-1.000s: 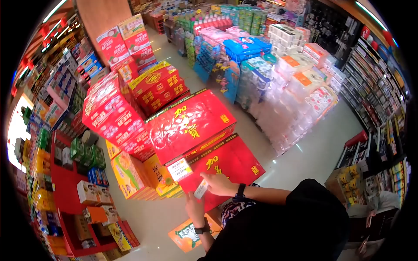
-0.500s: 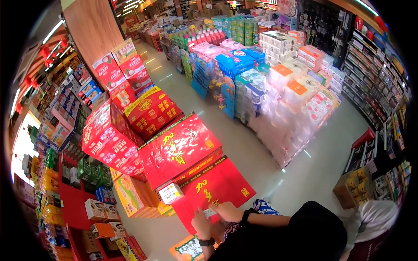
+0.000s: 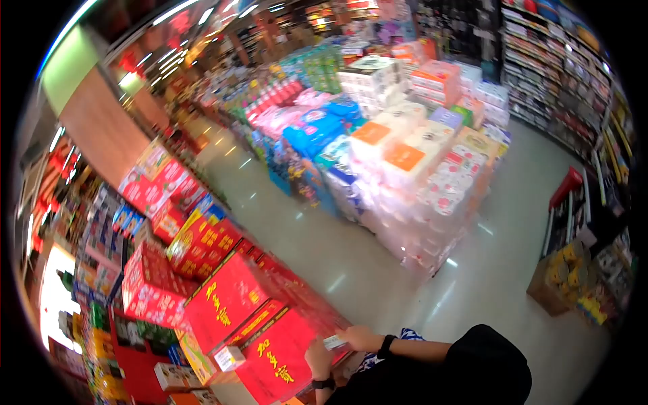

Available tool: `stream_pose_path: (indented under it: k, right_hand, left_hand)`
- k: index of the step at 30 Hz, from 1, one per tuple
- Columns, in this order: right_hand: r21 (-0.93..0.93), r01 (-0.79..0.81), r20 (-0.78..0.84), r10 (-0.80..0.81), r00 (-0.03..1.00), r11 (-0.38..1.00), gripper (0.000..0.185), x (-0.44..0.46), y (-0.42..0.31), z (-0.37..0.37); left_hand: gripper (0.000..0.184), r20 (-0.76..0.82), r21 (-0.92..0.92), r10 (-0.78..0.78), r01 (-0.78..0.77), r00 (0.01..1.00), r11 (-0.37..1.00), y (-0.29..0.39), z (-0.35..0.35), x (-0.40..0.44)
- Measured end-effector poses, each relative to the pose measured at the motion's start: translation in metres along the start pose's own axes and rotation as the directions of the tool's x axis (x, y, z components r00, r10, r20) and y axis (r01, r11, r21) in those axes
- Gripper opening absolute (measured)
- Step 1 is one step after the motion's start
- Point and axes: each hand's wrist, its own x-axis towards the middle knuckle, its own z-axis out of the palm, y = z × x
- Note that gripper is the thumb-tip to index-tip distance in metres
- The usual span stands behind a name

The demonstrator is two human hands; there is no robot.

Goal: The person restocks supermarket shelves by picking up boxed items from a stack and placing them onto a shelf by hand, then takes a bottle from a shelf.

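Note:
My left hand [image 3: 317, 359], with a dark watch on the wrist, is closed near the front edge of a red carton with yellow characters [image 3: 280, 359]. My right hand [image 3: 360, 339], with a black band on its wrist, reaches in from the right. Between the fingers of both hands is a small white card or label [image 3: 333, 342]; its print is too small to read. A second red carton [image 3: 226, 300] stands just behind the first. On the near carton's left edge sits a small white box [image 3: 229, 358].
Stacked red gift boxes [image 3: 154, 283] stand to the left, near a wood-faced pillar [image 3: 111, 128]. Wrapped tissue packs [image 3: 439, 182] form a large pile across the aisle floor [image 3: 324, 260]. Shelves [image 3: 550, 74] line the right side, with an open cardboard box [image 3: 557, 290] nearby.
The view has turned, so the red cartons sit lower and further left. The white card shows more plainly between my hands. A person at the lower right has left the view.

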Motion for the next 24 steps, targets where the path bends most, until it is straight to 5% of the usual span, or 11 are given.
stream_pose_path:
  k: [5, 7, 9, 14, 17, 20, 23, 24]
  right_hand:
    - [0.098, -0.079, -0.061, 0.086, 0.994, 0.992, 0.027, -0.087, 0.124, -0.070]
    - [-0.125, -0.238, 0.026, 0.243, 0.970, 0.963, 0.027, -0.139, 0.158, -0.108]
    - [-0.121, -0.382, 0.007, 0.386, 0.923, 0.916, 0.026, -0.203, 0.176, -0.146]
    - [0.209, -0.737, -0.264, 0.763, 0.590, 0.643, 0.033, -0.331, 0.160, -0.177]
    - [0.338, -0.811, -0.330, 0.867, 0.373, 0.478, 0.035, -0.388, 0.146, -0.149]
    - [0.594, -0.752, -0.250, 0.954, 0.164, 0.285, 0.031, -0.431, 0.131, -0.119]
    - [0.580, -0.761, -0.340, 0.935, 0.097, 0.290, 0.031, -0.467, 0.122, -0.087]
    - [0.546, -0.815, -0.279, 0.959, 0.041, 0.194, 0.032, -0.475, 0.121, -0.089]
  left_hand:
    - [0.053, 0.286, -0.131, 0.340, -0.315, 0.896, 0.940, 0.138, 0.030, 0.032]
    - [0.061, 0.437, -0.235, 0.562, -0.513, 0.703, 0.825, 0.194, 0.049, 0.046]
    - [0.060, 0.398, -0.321, 0.732, -0.664, 0.553, 0.676, 0.243, 0.083, 0.053]
    - [0.047, 0.372, -0.408, 0.918, -0.864, 0.139, 0.296, 0.386, 0.086, 0.058]
    - [0.044, 0.373, -0.524, 0.915, -0.849, -0.157, 0.067, 0.449, 0.085, 0.049]
    - [0.042, 0.552, -0.519, 0.749, -0.854, -0.367, -0.037, 0.497, 0.118, 0.019]
    - [0.045, 0.545, -0.577, 0.601, -0.781, -0.585, -0.238, 0.536, 0.139, -0.015]
    - [0.046, 0.509, -0.628, 0.600, -0.743, -0.617, -0.230, 0.546, 0.151, -0.024]
